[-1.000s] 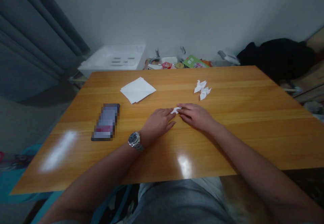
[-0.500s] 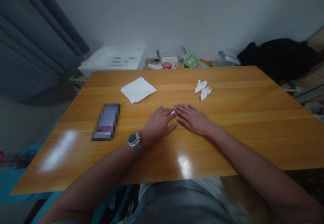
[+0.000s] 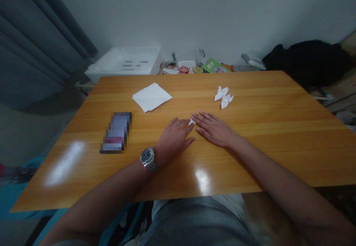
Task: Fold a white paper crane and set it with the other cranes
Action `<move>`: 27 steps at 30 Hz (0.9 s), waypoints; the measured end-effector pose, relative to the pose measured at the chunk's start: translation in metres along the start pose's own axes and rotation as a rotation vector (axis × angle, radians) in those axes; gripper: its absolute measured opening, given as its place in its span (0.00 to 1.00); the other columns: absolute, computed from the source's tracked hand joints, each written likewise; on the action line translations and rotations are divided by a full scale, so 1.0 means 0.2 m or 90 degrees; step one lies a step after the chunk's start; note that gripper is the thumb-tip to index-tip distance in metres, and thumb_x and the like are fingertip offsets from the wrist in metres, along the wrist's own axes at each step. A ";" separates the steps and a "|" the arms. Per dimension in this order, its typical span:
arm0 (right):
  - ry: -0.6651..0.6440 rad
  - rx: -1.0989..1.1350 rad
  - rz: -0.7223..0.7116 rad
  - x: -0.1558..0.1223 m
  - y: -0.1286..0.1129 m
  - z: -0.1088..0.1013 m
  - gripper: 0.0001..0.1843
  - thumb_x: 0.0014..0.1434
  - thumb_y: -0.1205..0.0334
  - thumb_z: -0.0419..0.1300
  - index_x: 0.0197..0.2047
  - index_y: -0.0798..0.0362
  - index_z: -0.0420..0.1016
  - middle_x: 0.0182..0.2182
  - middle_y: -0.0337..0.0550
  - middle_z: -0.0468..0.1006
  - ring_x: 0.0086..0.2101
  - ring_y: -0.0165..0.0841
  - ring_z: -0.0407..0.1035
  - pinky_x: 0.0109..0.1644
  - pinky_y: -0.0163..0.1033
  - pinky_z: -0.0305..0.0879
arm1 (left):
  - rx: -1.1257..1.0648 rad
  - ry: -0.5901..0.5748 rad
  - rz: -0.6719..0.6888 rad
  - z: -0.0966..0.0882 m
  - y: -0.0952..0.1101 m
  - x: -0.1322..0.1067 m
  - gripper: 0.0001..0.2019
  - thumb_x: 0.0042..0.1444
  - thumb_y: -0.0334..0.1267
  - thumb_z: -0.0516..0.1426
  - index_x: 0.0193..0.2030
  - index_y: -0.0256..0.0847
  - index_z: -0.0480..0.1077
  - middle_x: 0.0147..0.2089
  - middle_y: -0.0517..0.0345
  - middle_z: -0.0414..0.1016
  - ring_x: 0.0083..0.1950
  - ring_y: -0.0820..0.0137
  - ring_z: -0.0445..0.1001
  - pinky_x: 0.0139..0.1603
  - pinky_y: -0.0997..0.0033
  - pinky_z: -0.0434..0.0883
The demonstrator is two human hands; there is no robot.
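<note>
A small piece of white paper (image 3: 191,121) lies on the wooden table, mostly covered by my fingers, so its shape is hidden. My left hand (image 3: 174,136) rests flat with fingers stretched out, its fingertips at the paper's left side. From the other side my right hand (image 3: 213,128) lies flat too, fingers extended, the tips pressing at the paper's right side. Farther back on the right sit two folded white paper birds (image 3: 223,97), touching each other. A stack of white paper sheets (image 3: 152,97) lies back left of my hands.
A phone (image 3: 116,132) with a blurred screen lies on the left of the wooden table (image 3: 264,127). Behind the table stand a white basin-like tray (image 3: 125,60) and small items, including a green booklet (image 3: 215,66). Something black (image 3: 306,64) is at the far right.
My hands have moved slightly apart, the right one a little to the right. More of the small white paper shows between the fingertips. The view has shifted slightly.
</note>
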State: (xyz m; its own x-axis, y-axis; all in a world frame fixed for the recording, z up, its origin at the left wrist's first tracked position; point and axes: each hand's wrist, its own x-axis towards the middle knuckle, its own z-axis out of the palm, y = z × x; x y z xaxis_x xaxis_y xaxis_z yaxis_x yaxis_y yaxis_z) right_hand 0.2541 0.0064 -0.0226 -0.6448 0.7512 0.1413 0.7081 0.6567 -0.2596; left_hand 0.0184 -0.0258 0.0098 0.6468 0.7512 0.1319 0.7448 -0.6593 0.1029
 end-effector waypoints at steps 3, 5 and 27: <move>0.018 -0.002 0.034 0.00 0.02 0.00 0.31 0.74 0.47 0.44 0.76 0.44 0.50 0.73 0.44 0.55 0.72 0.43 0.48 0.74 0.58 0.49 | -0.002 -0.001 -0.006 -0.01 0.00 0.00 0.26 0.68 0.49 0.54 0.67 0.37 0.65 0.68 0.42 0.67 0.67 0.56 0.67 0.72 0.50 0.55; 0.023 -0.004 0.046 0.00 0.03 0.00 0.32 0.74 0.46 0.44 0.76 0.44 0.51 0.73 0.43 0.55 0.71 0.44 0.48 0.74 0.59 0.49 | -0.005 0.000 -0.007 -0.01 0.00 0.00 0.25 0.68 0.49 0.54 0.67 0.37 0.65 0.68 0.42 0.68 0.67 0.56 0.67 0.72 0.50 0.55; 0.110 0.025 0.079 0.02 0.02 -0.03 0.31 0.73 0.48 0.47 0.72 0.55 0.60 0.70 0.57 0.62 0.68 0.46 0.58 0.70 0.57 0.57 | -0.067 0.060 0.007 0.01 -0.02 0.03 0.20 0.69 0.47 0.54 0.62 0.42 0.70 0.53 0.47 0.72 0.54 0.57 0.70 0.61 0.54 0.66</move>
State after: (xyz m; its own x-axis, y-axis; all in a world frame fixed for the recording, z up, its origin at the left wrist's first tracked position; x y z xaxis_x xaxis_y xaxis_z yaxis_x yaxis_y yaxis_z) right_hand 0.2556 0.0132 -0.0164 -0.4921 0.8287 0.2666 0.7651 0.5578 -0.3217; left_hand 0.0198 -0.0177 0.0073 0.6328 0.7409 0.2249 0.7130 -0.6709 0.2039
